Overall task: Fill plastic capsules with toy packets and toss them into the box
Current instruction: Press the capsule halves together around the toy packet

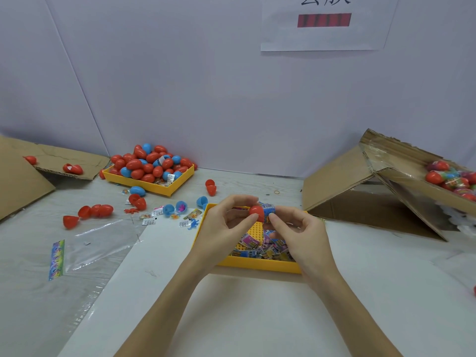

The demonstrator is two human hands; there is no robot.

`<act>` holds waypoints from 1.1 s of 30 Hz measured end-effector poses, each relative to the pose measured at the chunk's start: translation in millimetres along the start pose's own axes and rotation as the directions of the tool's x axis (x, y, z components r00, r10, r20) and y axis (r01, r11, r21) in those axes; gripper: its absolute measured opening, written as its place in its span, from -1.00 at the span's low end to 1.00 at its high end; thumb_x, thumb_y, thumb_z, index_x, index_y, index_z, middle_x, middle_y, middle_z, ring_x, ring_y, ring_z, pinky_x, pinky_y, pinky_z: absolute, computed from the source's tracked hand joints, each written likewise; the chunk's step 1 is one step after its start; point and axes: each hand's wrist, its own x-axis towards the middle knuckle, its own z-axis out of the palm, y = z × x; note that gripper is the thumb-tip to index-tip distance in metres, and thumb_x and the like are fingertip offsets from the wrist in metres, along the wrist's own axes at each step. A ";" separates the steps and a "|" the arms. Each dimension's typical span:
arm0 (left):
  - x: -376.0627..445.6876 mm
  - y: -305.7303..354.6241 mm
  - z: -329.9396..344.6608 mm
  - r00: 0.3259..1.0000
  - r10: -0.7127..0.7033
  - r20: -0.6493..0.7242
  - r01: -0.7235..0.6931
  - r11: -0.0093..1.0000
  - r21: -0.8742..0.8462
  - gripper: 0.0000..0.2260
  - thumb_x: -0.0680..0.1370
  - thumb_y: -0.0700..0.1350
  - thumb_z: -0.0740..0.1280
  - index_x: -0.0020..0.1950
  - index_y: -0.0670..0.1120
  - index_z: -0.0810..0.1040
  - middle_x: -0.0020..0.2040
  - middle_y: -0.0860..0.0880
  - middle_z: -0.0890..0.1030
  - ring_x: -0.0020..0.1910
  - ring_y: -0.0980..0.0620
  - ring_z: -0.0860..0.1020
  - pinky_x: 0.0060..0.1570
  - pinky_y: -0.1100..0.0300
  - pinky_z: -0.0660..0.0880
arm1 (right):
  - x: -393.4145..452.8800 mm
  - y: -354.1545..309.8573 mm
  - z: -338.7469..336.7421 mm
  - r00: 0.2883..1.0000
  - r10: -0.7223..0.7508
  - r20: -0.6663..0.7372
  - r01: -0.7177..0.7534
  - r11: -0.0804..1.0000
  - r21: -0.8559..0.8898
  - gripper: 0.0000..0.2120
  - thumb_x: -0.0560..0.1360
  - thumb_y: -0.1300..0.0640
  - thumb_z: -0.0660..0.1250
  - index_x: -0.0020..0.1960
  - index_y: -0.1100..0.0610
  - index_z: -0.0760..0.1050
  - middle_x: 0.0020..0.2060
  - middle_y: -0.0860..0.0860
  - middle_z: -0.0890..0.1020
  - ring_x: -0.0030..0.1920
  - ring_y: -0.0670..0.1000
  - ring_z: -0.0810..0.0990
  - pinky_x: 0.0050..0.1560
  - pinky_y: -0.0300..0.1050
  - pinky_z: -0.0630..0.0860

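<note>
Both hands meet above the near yellow plastic tray of printed toy packets. The left hand pinches a red plastic capsule half between thumb and fingertips, curled round its domed end. The right hand pinches a small blue printed toy packet, whose end meets the open mouth of the red half; whether it has gone inside cannot be told. Judged from appearance, the capsule half is light, stiff and smooth, so it may slip or spin under a loose pinch; the dome is the sound place to hold, leaving the rim free for the packet and for the mating half. The packet looks light, soft and crinkly, likely to spring back unless pressed well in; a hold at its trailing end suits pushing. Left of the grip, loose red and blue plastic capsule halves lie scattered beside a clear plastic bag. Further off to the left stands a second yellow plastic tray heaped with red and blue capsules. Well to the right of the grip, the tilted brown cardboard box holds filled capsules.
</note>
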 end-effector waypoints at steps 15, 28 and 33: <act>0.1 -2.2 1.4 1.000 0.003 -0.011 -0.003 1.000 0.001 -0.75 0.59 -0.17 0.43 0.26 -0.01 0.57 0.09 0.21 0.67 0.14 0.18 0.65 0.04 0.35 0.57 | 1.4 5.8 -1.0 0.999 -0.043 -0.006 0.043 0.999 -0.022 -0.87 0.55 0.12 0.46 0.07 -0.05 0.66 -0.12 -0.14 0.75 -0.13 -0.03 0.75 -0.15 -0.25 0.65; 0.5 -2.1 2.3 0.999 -0.039 -0.034 0.038 0.999 -0.016 -0.80 0.58 -0.11 0.42 0.20 0.00 0.60 0.06 0.17 0.69 0.12 0.16 0.67 0.06 0.22 0.63 | 1.0 3.9 0.3 1.000 -0.008 -0.019 0.009 0.999 0.050 -0.86 0.55 0.14 0.45 0.09 -0.02 0.69 -0.11 -0.10 0.77 -0.07 -0.06 0.75 -0.18 -0.26 0.65; -0.1 -1.3 1.8 0.999 -0.019 -0.029 0.019 1.000 -0.005 -0.82 0.56 -0.09 0.44 0.15 0.04 0.62 0.04 0.20 0.70 0.09 0.16 0.68 0.03 0.24 0.63 | 0.1 3.3 -0.6 1.000 -0.027 -0.006 0.027 0.999 0.017 -0.84 0.53 0.18 0.48 0.09 -0.01 0.70 -0.10 -0.10 0.77 -0.05 -0.08 0.75 -0.18 -0.26 0.65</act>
